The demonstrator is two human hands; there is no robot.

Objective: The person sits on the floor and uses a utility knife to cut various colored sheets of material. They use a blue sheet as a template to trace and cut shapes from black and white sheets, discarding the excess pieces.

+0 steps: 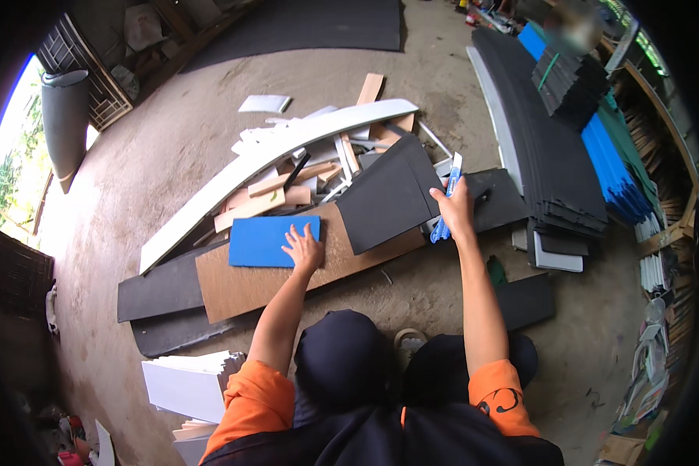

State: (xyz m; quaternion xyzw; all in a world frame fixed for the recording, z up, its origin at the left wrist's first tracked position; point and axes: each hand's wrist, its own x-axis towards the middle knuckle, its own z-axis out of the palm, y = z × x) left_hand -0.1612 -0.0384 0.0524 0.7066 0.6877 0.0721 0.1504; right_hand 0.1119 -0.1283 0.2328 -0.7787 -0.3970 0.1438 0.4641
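My left hand lies with fingers spread on the right end of a blue foam sheet. That rectangular sheet rests flat on a brown board on the floor. Held up in my right hand is a blue utility knife, its pale tip pointing away from me and its body passing through my closed fingers. Between my hands, a black foam sheet overlaps the board's right part. Whether the knife's blade is out, I cannot tell.
Beyond the board, a long white strip lies over a heap of foam offcuts. At the right is a long stack of black sheets beside blue sheets. White sheets are piled by my left elbow. A grey roll stands at the far left.
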